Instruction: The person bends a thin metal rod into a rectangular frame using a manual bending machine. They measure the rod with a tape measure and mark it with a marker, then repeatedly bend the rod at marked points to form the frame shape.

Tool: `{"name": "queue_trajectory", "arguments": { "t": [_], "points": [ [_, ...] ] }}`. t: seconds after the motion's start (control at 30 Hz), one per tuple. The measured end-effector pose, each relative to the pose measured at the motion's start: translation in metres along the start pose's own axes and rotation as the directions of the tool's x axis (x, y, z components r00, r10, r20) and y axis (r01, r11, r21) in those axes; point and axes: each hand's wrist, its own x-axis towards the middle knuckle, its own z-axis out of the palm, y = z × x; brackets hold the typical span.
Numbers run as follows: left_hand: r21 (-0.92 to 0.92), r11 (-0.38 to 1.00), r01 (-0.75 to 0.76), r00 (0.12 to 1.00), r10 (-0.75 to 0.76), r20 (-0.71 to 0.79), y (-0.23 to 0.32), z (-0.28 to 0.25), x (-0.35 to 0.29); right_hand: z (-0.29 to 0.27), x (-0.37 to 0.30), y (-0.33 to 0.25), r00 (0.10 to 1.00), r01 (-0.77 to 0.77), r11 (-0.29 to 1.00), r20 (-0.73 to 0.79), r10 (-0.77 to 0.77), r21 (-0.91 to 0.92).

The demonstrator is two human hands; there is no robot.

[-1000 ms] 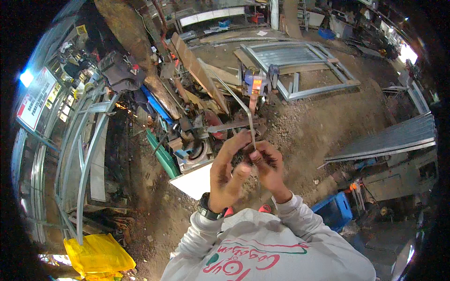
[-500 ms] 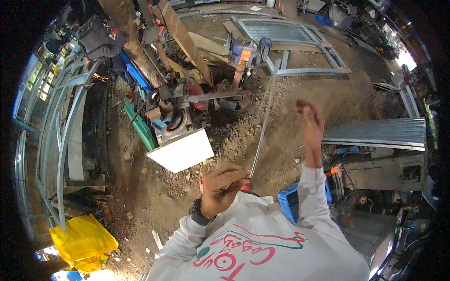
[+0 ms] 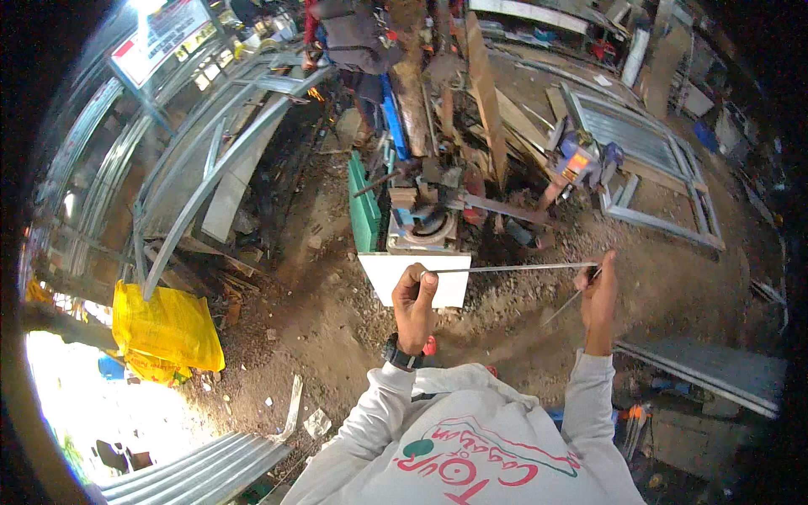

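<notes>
A long thin grey metal strip (image 3: pixel 513 268) stretches nearly level between my two hands, at waist height. Its left end is pinched between thumb and fingers of my left hand (image 3: pixel 414 308), which wears a dark wristband. My right hand (image 3: pixel 599 301) is closed around the strip's other side, with the fingertips partly hidden. Below that hand a thin length slants down to the left; I cannot tell if it is the same piece. Beneath and beyond my left hand lies a white panel (image 3: pixel 446 290), against a cut-off machine (image 3: pixel 425 227) on the ground.
Metal frames (image 3: pixel 206 172) stand at left, above a yellow sack (image 3: pixel 168 328). A person (image 3: pixel 358 42) is at the far side near small sparks. A welded frame (image 3: pixel 656 160) lies far right, beside a blue-and-orange power tool (image 3: pixel 581 160). Corrugated sheets (image 3: pixel 202 471) lie lower left.
My right hand has come to the strip and closed on it. The strip has swung from pointing away to lying across between my hands. My view has turned left.
</notes>
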Motion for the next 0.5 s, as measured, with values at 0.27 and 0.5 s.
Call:
{"name": "queue_trajectory", "arguments": {
  "t": [0.27,0.5],
  "points": [
    [-0.012,0.999,0.036,0.980,-0.038,-0.195,0.002,-0.002,-0.001,-0.005,-0.035,-0.001,0.973,0.154,0.986,0.185,-0.140,-0.060],
    [-0.019,0.998,-0.059,0.996,0.058,-0.075,0.025,-0.016,0.055,0.039,-0.058,-0.036,0.806,0.557,0.690,0.097,-0.584,-0.462]
  ]
}}
